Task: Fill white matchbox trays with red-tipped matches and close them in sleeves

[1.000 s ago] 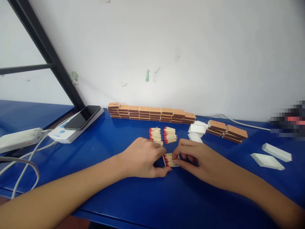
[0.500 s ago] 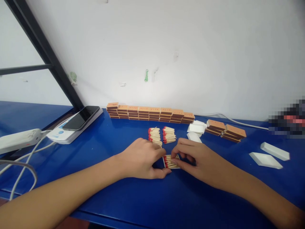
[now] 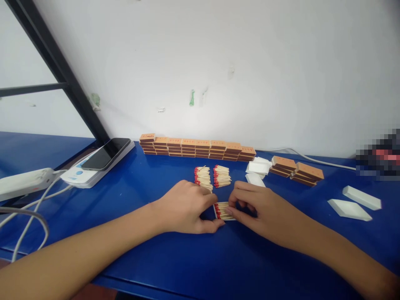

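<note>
A small white matchbox tray (image 3: 215, 211) filled with red-tipped matches (image 3: 221, 211) lies on the blue table between my hands. My left hand (image 3: 187, 208) holds the tray's left end, index finger at the far side and thumb at the near side. Over the right end, my right hand (image 3: 256, 208) has thumb and index finger pinched on the matches' plain ends, covering that part of the tray. Just beyond stand two loose match piles, a left pile (image 3: 203, 177) partly behind my left hand and a right pile (image 3: 222, 176).
Stacked matchboxes (image 3: 189, 148) line the wall, with two shorter stacks (image 3: 283, 166) to the right. White empty trays (image 3: 258, 168) lie near my right hand, and two more trays (image 3: 350, 209) farther right. At left are a phone (image 3: 106, 154), a power strip (image 3: 26, 183) and cables (image 3: 40, 204).
My right thumb and index finger have shifted slightly right along the matches, uncovering more of them. My left hand stays at the tray, and the piles look the same.
</note>
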Motion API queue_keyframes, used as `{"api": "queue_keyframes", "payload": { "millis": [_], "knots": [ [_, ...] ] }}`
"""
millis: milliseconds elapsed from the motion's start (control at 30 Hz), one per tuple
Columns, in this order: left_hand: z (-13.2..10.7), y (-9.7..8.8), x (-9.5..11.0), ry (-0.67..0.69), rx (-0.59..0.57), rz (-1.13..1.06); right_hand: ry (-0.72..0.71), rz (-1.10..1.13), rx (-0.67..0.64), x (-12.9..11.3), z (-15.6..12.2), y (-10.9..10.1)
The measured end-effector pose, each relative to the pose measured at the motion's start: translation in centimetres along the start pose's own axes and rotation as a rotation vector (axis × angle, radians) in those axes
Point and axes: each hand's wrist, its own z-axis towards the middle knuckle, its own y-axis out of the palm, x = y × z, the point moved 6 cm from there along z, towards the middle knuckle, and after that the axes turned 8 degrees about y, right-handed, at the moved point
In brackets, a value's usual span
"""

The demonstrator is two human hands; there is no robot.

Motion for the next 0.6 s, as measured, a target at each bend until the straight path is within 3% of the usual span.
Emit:
{"api": "queue_keyframes", "payload": {
  "millis": [500,600],
  "knots": [
    [0.1,0.0,0.0,0.005,0.005,0.015,-0.029,-0.013,0.041,-0.7,-0.2,0.1],
    [0.1,-0.1,0.0,0.000,-0.003,0.004,-0.030,0.010,0.076,0.4,0.3,-1.1]
  ]
}}
